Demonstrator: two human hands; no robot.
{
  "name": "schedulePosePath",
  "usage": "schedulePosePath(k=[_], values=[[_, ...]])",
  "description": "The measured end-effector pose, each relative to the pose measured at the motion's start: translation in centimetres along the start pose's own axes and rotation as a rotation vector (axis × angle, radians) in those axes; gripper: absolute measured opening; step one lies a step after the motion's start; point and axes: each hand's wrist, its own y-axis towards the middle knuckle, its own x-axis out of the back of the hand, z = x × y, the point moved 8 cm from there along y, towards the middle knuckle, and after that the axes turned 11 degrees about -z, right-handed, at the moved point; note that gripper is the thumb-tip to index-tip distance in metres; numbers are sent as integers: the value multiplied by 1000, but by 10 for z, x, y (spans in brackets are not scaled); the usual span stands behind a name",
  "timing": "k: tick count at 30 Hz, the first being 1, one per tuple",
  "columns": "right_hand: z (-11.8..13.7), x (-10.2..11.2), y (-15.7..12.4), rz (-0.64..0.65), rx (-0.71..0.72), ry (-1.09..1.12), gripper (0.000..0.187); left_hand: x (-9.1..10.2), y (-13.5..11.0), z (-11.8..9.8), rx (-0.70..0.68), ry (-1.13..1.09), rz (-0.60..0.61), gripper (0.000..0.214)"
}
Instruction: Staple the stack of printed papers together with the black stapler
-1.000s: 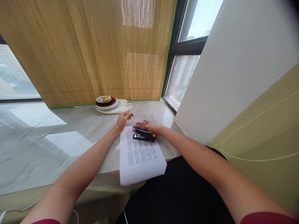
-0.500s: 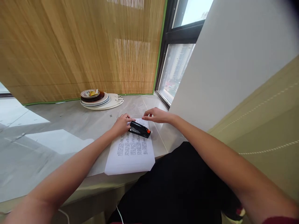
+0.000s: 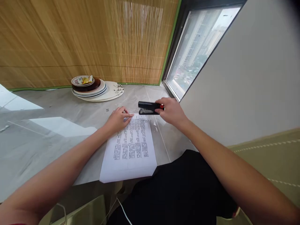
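Your right hand (image 3: 173, 111) is wrapped around the back end of a black stapler (image 3: 148, 105), with your fingers gripping it by its red part. The stapler points left, and its top and bottom parts are a bit apart. It is just past the top of the printed paper (image 3: 131, 170), near the middle of the window ledge (image 3: 136, 98).

Your left hand (image 3: 117, 118) is at the paper's top left corner. Its fingers are bent and touch the paper there, but I can't tell if they pinch it or just press on it. The paper lies across the ledge's front edge, and its bottom end sticks out past it. Two tiny gray bits (image 3: 107, 110) lie near your left hand.

By the ledge's back edge, a stack of plates (image 3: 91, 92) sits on an oval platter (image 3: 114, 90). A yellow packet (image 3: 87, 80) lies on top. A window (image 3: 194, 50) is at the ledge's back right corner.
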Motion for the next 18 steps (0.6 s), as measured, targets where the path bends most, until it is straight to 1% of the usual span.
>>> schedulePosePath(k=[2,3,5,9,13,16,18], values=[[-12,14,9,-150,-64,26,21,1,0,-2,2,-27,3,27],[-15,18,12,-205,-75,47,24,2,0,-3,1,-43,6,25],[-15,20,15,-260,-65,99,28,2,1,-7,-7,-77,18,23],[-5,17,13,-244,-53,167,30,3,3,-21,-38,-197,51,24],[2,14,8,-212,-101,184,26,-4,-1,-40,-124,-305,180,31],[1,8,3,-156,-146,219,26,-8,-6,-48,-146,-327,252,32],[0,3,-4,-88,-174,271,27,-10,-7,-48,-122,-334,269,32]])
